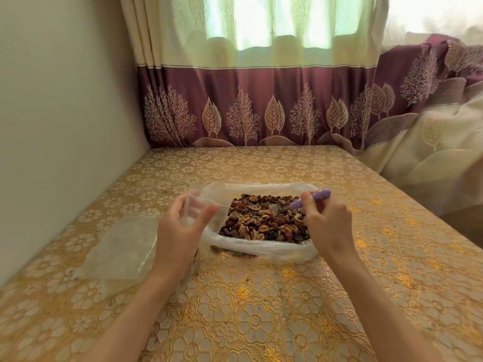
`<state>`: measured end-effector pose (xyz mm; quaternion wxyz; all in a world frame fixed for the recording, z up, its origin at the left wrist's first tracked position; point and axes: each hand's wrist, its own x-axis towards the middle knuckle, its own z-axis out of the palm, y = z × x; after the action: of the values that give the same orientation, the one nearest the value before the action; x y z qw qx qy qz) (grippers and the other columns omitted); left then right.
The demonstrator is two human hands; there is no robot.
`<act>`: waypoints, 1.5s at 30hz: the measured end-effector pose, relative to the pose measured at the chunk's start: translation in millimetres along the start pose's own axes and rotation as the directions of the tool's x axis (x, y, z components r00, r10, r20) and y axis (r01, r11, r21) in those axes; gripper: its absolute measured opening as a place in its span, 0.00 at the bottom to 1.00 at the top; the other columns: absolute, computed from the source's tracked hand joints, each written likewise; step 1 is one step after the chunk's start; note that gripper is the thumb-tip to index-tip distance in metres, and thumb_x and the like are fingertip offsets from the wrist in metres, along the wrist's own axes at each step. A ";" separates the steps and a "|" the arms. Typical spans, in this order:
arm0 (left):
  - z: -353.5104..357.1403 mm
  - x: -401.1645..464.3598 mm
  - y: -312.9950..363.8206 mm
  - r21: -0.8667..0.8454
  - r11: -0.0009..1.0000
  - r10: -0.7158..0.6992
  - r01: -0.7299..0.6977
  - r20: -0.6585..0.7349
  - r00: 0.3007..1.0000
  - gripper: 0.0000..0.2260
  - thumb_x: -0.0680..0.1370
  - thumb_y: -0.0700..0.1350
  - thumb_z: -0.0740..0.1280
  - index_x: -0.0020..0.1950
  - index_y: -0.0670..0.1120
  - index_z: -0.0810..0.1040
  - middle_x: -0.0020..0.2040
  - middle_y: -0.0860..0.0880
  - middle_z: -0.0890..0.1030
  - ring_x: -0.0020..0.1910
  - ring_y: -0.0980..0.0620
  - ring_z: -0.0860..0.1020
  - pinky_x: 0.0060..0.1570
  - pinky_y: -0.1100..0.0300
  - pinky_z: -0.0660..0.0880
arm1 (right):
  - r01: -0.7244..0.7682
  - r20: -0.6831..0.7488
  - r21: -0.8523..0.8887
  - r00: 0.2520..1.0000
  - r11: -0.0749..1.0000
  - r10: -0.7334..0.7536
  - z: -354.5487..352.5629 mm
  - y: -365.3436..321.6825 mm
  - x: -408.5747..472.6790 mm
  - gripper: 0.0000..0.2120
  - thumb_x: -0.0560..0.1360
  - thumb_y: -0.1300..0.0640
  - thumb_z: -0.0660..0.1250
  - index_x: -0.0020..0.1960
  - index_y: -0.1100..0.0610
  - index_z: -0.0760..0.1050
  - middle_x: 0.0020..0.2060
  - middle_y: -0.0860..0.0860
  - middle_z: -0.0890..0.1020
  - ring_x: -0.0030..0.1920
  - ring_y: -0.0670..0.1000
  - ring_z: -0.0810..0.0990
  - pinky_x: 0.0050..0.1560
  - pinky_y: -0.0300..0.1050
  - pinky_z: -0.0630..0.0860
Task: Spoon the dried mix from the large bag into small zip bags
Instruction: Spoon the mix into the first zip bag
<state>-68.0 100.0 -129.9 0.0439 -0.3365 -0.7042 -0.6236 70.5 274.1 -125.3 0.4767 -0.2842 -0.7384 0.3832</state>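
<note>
Pinching small zip bag (pixel 201 207) mouth-up in my left hand (pixel 177 231) | right hand (pixel 326 226) grips purple spoon (pixel 311 199), handle pointing up-right, bowl down-left in dried mix (pixel 261 220).

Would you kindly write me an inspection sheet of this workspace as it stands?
Surface: table under a gold floral cover.
Job's things: large bag lies open, full of dried mix; small zip bag looks empty; spoon in the mix.
Clutter: flat clear bags at left.
Grippers: left hand holds the small zip bag; right hand grips the spoon.
Cables: nothing seen.
Surroundings: wall, curtain.
</note>
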 end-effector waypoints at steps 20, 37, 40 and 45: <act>15.1 -10.7 3.9 0.062 0.998 0.019 -0.026 0.102 0.995 0.32 0.63 0.64 0.65 0.59 0.46 0.75 0.51 0.54 0.79 0.50 0.59 0.76 0.45 0.73 0.69 | -0.170 -0.078 0.532 0.966 0.829 0.248 -3.9 -15.7 -1.3 0.14 0.80 0.60 0.60 0.38 0.58 0.78 0.34 0.56 0.85 0.30 0.48 0.77 0.31 0.38 0.74; 13.5 -6.6 5.0 -0.190 0.975 -0.105 0.118 0.078 0.991 0.19 0.65 0.61 0.68 0.48 0.51 0.78 0.41 0.60 0.82 0.39 0.63 0.80 0.38 0.66 0.74 | 0.001 0.214 0.611 0.963 0.791 -0.166 7.2 -50.2 -25.9 0.07 0.79 0.65 0.59 0.48 0.65 0.76 0.36 0.54 0.85 0.31 0.49 0.76 0.31 0.38 0.74; 12.8 -5.9 3.4 -0.200 0.974 -0.094 0.105 0.062 0.994 0.21 0.64 0.61 0.69 0.50 0.48 0.77 0.40 0.59 0.82 0.35 0.63 0.78 0.34 0.70 0.73 | 0.003 0.235 0.631 0.952 0.776 -0.194 7.6 -49.7 -26.3 0.07 0.76 0.64 0.60 0.47 0.64 0.76 0.36 0.53 0.85 0.31 0.48 0.76 0.31 0.38 0.74; 11.7 -6.7 6.2 -0.135 0.987 -0.084 0.086 0.020 0.996 0.25 0.63 0.64 0.68 0.53 0.50 0.76 0.44 0.55 0.82 0.42 0.53 0.81 0.43 0.56 0.79 | -0.034 0.231 0.671 0.959 0.740 -0.165 4.2 -48.8 -22.1 0.08 0.73 0.61 0.60 0.46 0.63 0.76 0.37 0.57 0.85 0.30 0.49 0.75 0.31 0.39 0.73</act>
<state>-55.3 107.8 -130.3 -0.0106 -0.3128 -0.6741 -0.6690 72.4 228.9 -96.3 0.4527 -0.0118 -0.6200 0.6407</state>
